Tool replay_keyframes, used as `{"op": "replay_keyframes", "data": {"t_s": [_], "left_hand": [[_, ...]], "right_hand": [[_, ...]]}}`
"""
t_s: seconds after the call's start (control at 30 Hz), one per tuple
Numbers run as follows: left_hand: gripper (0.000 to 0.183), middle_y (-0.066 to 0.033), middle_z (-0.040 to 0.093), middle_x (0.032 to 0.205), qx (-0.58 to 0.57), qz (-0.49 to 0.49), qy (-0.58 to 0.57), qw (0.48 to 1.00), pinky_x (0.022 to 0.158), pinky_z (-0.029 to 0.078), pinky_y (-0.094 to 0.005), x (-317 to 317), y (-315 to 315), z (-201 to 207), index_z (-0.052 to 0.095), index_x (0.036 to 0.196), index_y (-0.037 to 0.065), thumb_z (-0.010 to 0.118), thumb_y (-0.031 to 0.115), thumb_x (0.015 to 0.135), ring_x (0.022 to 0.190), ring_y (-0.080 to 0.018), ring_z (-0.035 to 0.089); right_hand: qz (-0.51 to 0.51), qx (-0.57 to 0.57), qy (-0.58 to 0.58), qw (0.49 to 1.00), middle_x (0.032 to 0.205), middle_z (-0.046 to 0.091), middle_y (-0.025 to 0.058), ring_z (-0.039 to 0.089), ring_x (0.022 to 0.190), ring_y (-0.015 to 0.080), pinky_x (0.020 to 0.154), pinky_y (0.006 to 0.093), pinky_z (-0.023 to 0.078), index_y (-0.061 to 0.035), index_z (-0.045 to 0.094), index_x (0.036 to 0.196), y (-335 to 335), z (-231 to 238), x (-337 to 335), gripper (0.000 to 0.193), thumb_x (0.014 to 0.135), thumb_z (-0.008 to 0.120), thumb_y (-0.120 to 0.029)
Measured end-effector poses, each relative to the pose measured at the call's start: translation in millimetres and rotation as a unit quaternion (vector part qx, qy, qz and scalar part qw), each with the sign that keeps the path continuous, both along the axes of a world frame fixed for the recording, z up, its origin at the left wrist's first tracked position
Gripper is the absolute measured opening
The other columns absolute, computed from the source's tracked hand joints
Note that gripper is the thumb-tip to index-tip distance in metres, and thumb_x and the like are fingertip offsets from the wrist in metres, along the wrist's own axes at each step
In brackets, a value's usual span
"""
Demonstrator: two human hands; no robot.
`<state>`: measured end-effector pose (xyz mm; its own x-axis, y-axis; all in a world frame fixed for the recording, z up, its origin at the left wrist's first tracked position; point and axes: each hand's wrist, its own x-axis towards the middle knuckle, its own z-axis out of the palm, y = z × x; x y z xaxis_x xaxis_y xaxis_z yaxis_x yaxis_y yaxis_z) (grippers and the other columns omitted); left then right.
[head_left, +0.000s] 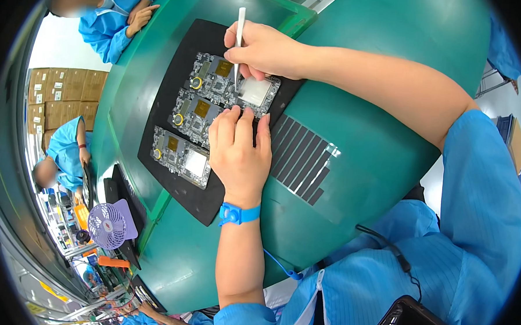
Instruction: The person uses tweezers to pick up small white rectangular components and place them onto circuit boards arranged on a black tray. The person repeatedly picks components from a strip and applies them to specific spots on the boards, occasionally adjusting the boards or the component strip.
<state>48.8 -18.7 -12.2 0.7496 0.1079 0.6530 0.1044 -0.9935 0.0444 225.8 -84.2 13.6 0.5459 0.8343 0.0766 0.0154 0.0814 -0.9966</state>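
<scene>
Left hand (239, 147), fingers half-spread, placed against grey rectangular circuit boards (193, 116) on flat black mat (198, 200) toward ten o'clock; hold cannot be told. Toward twelve, slim silvery metal tweezers (240, 31) pinched in right hand (265, 49), tips pointed at farthest board.

Here's the one head-worn wide fisheye, looking down from above, close over the bare left hand (240, 156) and bare right hand (268, 49), the smooth green surface (353, 172) bowing across it, reaching past the surface's left edge to stacked brown cardboard boxes (66, 93).
</scene>
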Motion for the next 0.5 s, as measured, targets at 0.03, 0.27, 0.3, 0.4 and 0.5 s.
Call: {"op": "replay_keyframes", "data": {"t_s": [0.03,0.27,0.3,0.4,0.5], "left_hand": [[0.023,-0.0124,0.063,0.098,-0.002,-0.004,0.001,1.0,0.08,0.051,-0.0396,-0.7,0.4,0.0,0.067,0.091,0.001,0.078,0.013,0.074,0.093,-0.031,0.06],[0.024,-0.012,0.063,0.096,-0.021,-0.021,-0.018,0.999,0.078,0.051,-0.0395,1.3,2.2,-1.6,0.067,0.089,0.001,0.079,0.013,0.071,0.092,-0.031,0.06],[0.024,-0.0119,0.063,0.095,-0.021,-0.02,-0.02,0.999,0.078,0.051,-0.0396,1.3,1.7,-1.3,0.068,0.088,0.001,0.079,0.013,0.071,0.093,-0.0309,0.06],[0.023,-0.0105,0.064,0.096,-0.028,-0.018,-0.023,0.999,0.079,0.05,-0.0381,1.3,2.3,-2.1,0.069,0.088,0.003,0.08,0.01,0.07,0.092,-0.0289,0.061],[0.022,-0.0107,0.064,0.095,-0.027,-0.018,-0.022,0.999,0.079,0.05,-0.0383,1.5,2.9,-3.5,0.069,0.088,0.003,0.08,0.01,0.07,0.092,-0.0291,0.061]], "right_hand": [[-0.006,0.001,-0.001,1.0,0.064,0.056,0.0072,0.048,0.044,0.0095,0.045,0.0258,0.037,0.0001,0.046,0.11,-1.7,-0.6,-2.9,0.028,0.09,0.058,-0.015],[-0.049,0.016,-0.012,0.999,0.063,0.056,0.006,0.048,0.043,0.0077,0.042,0.0243,0.036,-0.0049,0.043,0.104,-6.5,-7.5,-9.4,0.022,0.092,0.057,-0.018],[-0.05,0.018,-0.017,0.998,0.063,0.056,0.0059,0.048,0.043,0.0077,0.042,0.0242,0.036,-0.0053,0.043,0.104,-5.9,-9.0,-9.7,0.022,0.092,0.057,-0.018],[-0.048,0.026,-0.022,0.998,0.063,0.057,0.0058,0.048,0.042,0.0074,0.041,0.0239,0.035,-0.0058,0.043,0.102,-5.9,-9.7,-11.1,0.021,0.093,0.057,-0.018],[-0.047,0.029,-0.029,0.998,0.062,0.057,0.0061,0.051,0.044,0.0108,0.043,0.0265,0.039,-0.0021,0.044,0.103,-6.2,-9.8,-10.6,0.022,0.089,0.056,-0.014]]}}
